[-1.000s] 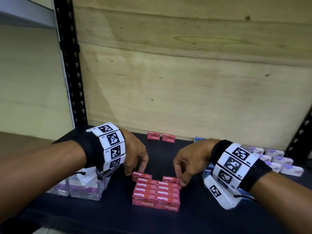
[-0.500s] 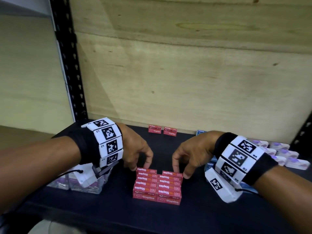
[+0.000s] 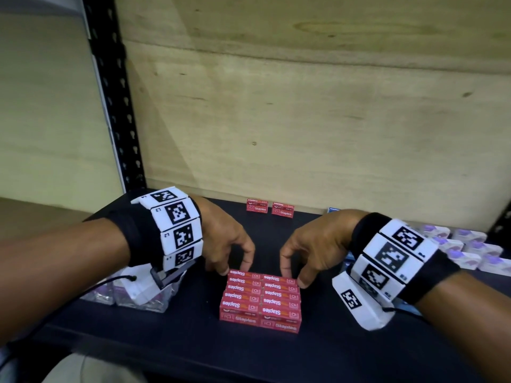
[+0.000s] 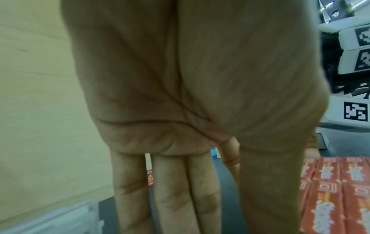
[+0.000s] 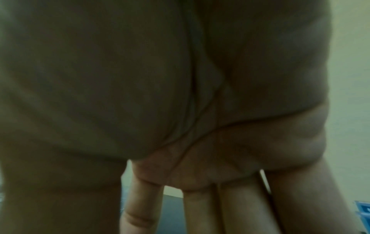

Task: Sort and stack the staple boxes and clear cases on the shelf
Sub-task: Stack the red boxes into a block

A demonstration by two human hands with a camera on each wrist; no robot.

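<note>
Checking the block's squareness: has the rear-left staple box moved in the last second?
Yes. The rear-left staple box slid right; it jutted left of the red block, and now sits flush with its rows.

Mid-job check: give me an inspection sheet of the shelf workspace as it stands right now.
Surface: dark shelf, plywood back panel behind.
Job's things: red staple block at centre front, two columns; two loose red boxes at the back; clear cases under the left wrist; pale purple-marked boxes in rows at right.
Clutter: blue boxes behind the right hand, mostly hidden.
Grippers: left hand and right hand, fingers pointing down, fingertips at the block's far corners; grip unclear.
Cables: thin black cord from the left wrist unit; another at the right wrist.
Surroundings: black perforated upright at left.
</note>
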